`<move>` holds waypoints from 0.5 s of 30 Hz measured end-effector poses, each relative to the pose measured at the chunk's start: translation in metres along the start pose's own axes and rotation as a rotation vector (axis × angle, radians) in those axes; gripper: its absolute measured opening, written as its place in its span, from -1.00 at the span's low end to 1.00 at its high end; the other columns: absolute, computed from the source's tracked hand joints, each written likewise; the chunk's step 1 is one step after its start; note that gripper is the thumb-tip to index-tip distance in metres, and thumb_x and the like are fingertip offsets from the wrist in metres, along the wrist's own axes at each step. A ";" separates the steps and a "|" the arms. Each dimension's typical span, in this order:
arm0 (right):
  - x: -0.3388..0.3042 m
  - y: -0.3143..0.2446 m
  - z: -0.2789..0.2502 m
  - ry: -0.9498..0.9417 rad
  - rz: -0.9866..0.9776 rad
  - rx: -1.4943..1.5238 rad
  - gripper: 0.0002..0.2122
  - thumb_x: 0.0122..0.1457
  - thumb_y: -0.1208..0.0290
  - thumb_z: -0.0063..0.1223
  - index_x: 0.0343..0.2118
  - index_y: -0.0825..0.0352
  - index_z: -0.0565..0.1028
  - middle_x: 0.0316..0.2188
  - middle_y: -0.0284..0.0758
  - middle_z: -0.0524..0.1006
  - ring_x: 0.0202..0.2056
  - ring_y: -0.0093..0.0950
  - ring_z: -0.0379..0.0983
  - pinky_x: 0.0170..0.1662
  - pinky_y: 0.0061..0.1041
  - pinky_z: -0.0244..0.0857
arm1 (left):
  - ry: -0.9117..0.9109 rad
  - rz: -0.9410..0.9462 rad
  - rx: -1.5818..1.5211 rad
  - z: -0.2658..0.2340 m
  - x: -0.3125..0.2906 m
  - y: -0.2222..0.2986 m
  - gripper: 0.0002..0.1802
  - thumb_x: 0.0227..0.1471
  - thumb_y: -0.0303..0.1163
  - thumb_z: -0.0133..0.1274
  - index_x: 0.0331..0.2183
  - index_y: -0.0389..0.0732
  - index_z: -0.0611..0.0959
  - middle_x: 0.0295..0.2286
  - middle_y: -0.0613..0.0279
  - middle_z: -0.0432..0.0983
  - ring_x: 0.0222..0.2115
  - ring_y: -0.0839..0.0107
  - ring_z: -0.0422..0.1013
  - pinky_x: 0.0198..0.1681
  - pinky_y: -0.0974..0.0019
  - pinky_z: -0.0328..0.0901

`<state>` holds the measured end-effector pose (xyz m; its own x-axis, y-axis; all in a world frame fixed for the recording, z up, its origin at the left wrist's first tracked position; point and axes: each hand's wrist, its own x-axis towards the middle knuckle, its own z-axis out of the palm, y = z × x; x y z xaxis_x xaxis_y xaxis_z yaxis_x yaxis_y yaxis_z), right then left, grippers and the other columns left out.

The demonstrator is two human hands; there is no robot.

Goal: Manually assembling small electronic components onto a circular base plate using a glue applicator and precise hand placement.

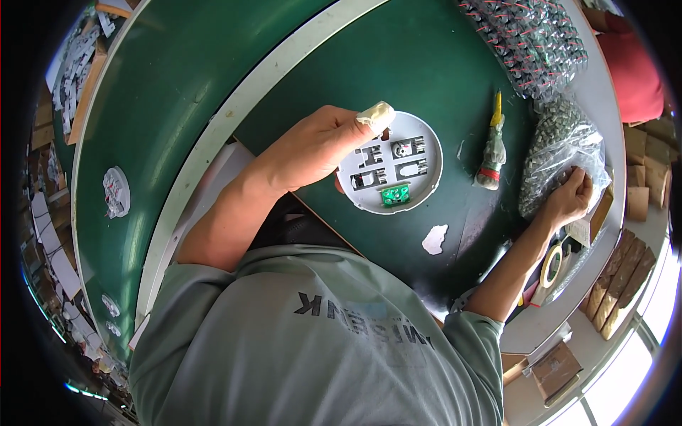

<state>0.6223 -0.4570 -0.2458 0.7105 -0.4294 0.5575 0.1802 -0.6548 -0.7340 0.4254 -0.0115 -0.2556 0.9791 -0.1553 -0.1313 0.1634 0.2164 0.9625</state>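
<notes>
My left hand (320, 145) grips a round white plastic housing (432, 156) by its left rim, thumb on top. The thumb tip is wrapped in pale tape (376, 117). Inside the housing are several slots with metal contacts, and a small green circuit board (396, 194) sits near its lower edge. Out to the right, my right hand (570, 199) has its fingers curled closed against a clear plastic bag (558, 153) full of small grey parts. Whatever lies between those fingers is hidden.
Between the hands lies a yellow-tipped tool (491, 145) with a wrapped handle, and a white scrap (435, 240). Bubble wrap (533, 42) with wired parts is at the far right, a tape roll (550, 266) near my right forearm. A conveyor belt (142, 234) carries another round unit (116, 192).
</notes>
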 end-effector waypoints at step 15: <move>0.000 0.000 0.001 0.039 0.036 -0.038 -0.65 0.43 0.24 0.19 0.05 0.47 0.65 -0.18 -0.22 0.75 -0.20 -0.49 0.66 -0.11 -0.55 0.53 | -0.019 -0.027 0.028 -0.003 0.008 -0.004 -0.20 0.44 0.34 -0.16 -0.32 -0.25 0.73 -0.56 0.31 0.59 -0.62 0.58 0.45 -0.58 0.42 0.35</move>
<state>0.6232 -0.4563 -0.2465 0.6889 -0.4764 0.5464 0.1288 -0.6613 -0.7389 0.4329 -0.0103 -0.2616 0.9718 -0.1795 -0.1529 0.1861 0.1854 0.9649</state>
